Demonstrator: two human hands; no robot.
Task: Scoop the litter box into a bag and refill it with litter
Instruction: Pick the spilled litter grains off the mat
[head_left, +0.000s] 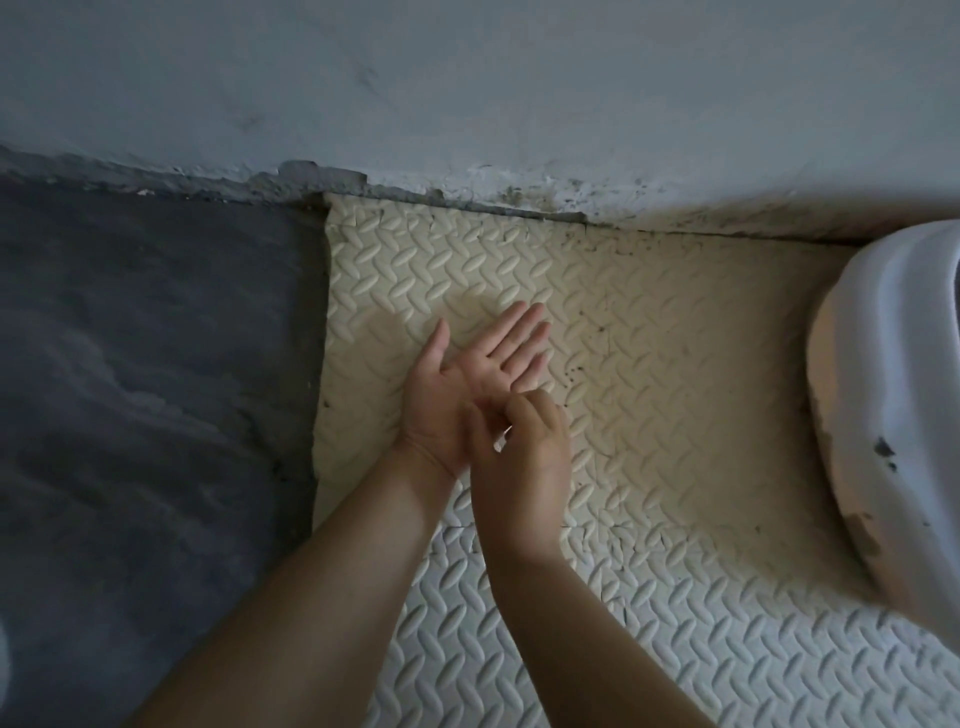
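Note:
My left hand (467, 374) is held palm up over the cream foam mat (675, 364), fingers straight and spread, holding nothing. My right hand (524, 447) lies over the heel of that palm, its fingers curled and its fingertips touching the palm; a small pale glint shows between thumb and fingers, too small to name. A white litter box (893, 395) with a dirty outer wall sits at the right edge, only partly in view; its inside is hidden. No bag and no scoop are in view.
The mat's cream tile meets a white tile (727, 649) nearer me. Bare dark grey floor (145, 389) lies to the left. A pale blue wall (467, 78) with a stained, crumbling base runs along the far side.

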